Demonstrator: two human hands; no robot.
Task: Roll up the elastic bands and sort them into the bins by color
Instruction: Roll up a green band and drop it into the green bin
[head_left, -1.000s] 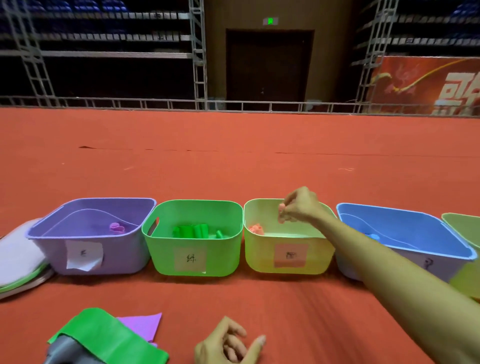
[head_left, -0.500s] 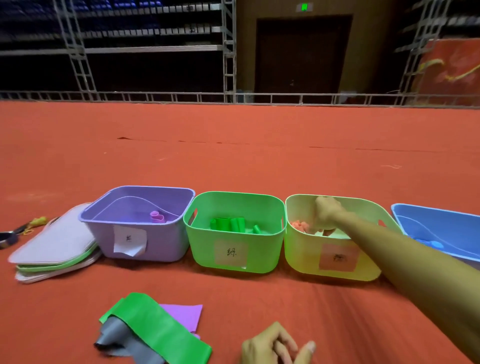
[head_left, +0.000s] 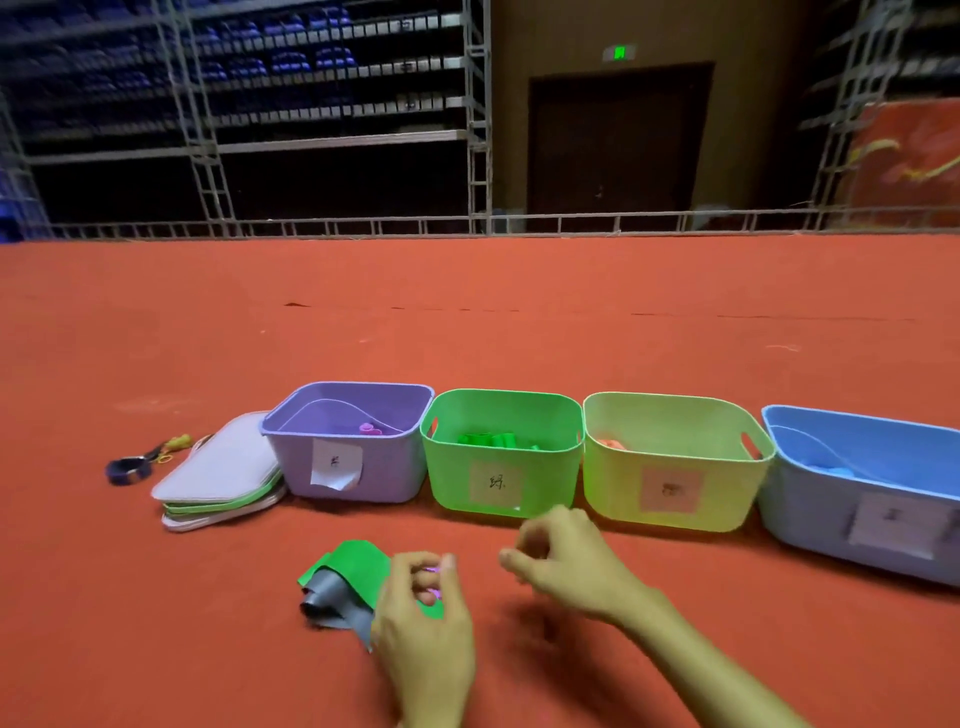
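Pinching a purple band: left hand, fingers curled round it, above the loose green band and grey band. Right hand just beside, loosely curled, nothing seen in it. Purple bin lies ahead-left, nearer the left hand

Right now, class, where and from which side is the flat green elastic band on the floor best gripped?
Probably pinch the flat green elastic band at its far corner, from the left: it drapes over the grey band, its near end under the left hand.
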